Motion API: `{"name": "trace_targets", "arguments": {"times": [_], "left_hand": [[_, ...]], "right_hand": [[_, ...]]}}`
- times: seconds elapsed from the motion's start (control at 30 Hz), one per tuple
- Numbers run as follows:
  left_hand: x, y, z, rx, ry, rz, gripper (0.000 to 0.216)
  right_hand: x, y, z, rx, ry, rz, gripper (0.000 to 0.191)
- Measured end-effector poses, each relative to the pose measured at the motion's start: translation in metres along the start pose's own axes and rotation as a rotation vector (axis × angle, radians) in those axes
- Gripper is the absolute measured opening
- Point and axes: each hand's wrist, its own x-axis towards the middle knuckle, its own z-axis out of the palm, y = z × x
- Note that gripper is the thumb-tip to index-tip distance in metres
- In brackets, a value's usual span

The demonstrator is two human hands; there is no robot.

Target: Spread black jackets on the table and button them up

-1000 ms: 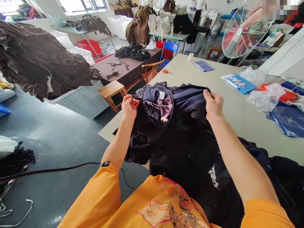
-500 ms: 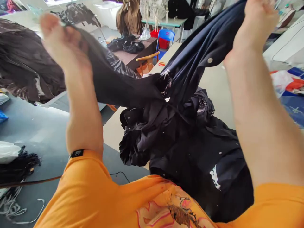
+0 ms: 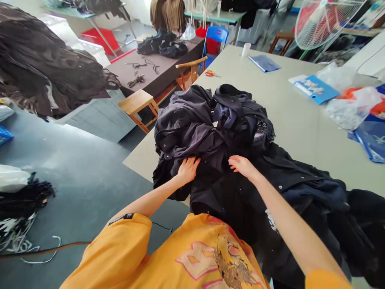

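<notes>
A heap of dark navy and black garments point(image 3: 207, 128) lies on the pale work table point(image 3: 288, 136), with a black snap-button jacket point(image 3: 288, 180) spread out toward the right. My left hand point(image 3: 188, 170) rests flat on the near side of the heap, holding nothing. My right hand point(image 3: 242, 166) lies on the dark cloth close by, its fingers loose and extended. The two hands are apart, with a narrow strip of cloth between them. Part of the jacket hangs past the near table edge and is hidden below my right arm.
Orange-handled scissors point(image 3: 209, 73), a blue folder point(image 3: 264, 63), a blue card point(image 3: 314, 89) and plastic bags point(image 3: 353, 108) lie on the table's far side. A wooden stool point(image 3: 138, 106) stands left of the table, above a dark floor with a cable point(image 3: 45, 251).
Both hands have come down from high up, where they held the navy garment aloft. That garment now lies on the heap, and my hands rest open on the cloth.
</notes>
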Motion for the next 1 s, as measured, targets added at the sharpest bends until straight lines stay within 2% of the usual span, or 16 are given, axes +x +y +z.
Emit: {"name": "trace_targets", "arguments": {"times": [0.1,0.17,0.23,0.27,0.33,0.4,0.47,0.57,0.63,0.7,0.8,0.87,0.93,1.0], "left_hand": [[0.008,-0.049,0.004,0.067,0.133,-0.135,0.073],[0.016,-0.076,-0.005,0.069,0.210,-0.173,0.069],[0.022,-0.094,-0.014,0.047,0.272,-0.183,0.067],[0.024,-0.098,-0.017,0.025,0.296,-0.192,0.065],[0.026,-0.098,-0.021,-0.028,0.322,-0.222,0.062],[0.024,-0.086,-0.024,-0.085,0.331,-0.262,0.058],[0.017,-0.066,-0.027,-0.157,0.357,-0.264,0.051],[0.002,-0.027,-0.029,-0.309,0.401,-0.082,0.043],[-0.007,-0.002,-0.027,-0.415,0.381,0.104,0.045],[-0.010,0.018,-0.023,-0.520,0.347,0.212,0.052],[-0.001,0.039,-0.014,-0.640,0.334,0.230,0.071],[0.010,0.048,-0.009,-0.642,0.333,0.226,0.079],[0.019,0.055,-0.007,-0.603,0.332,0.229,0.079],[0.027,0.058,-0.006,-0.570,0.329,0.221,0.069]], "right_hand": [[0.003,0.028,0.066,-0.160,0.050,0.044,0.053],[0.009,0.031,0.093,-0.280,0.124,-0.009,0.047],[0.013,0.027,0.098,-0.254,0.179,-0.063,0.024],[0.014,0.024,0.092,-0.151,0.205,-0.096,0.017],[0.011,0.014,0.066,0.211,0.249,-0.186,0.019],[0.001,0.000,0.031,0.633,0.281,-0.299,0.021],[-0.013,-0.013,0.000,0.946,0.274,-0.389,0.024],[-0.032,-0.020,-0.020,1.155,0.257,-0.368,0.019],[-0.037,-0.015,-0.016,1.225,0.277,-0.258,0.016],[-0.035,-0.007,-0.006,1.271,0.305,-0.160,0.019],[-0.030,0.000,0.010,1.308,0.317,-0.108,0.023],[-0.029,0.000,0.015,1.319,0.309,-0.118,0.024],[-0.030,0.000,0.017,1.319,0.299,-0.136,0.023],[-0.033,0.002,0.017,1.307,0.285,-0.148,0.022]]}}
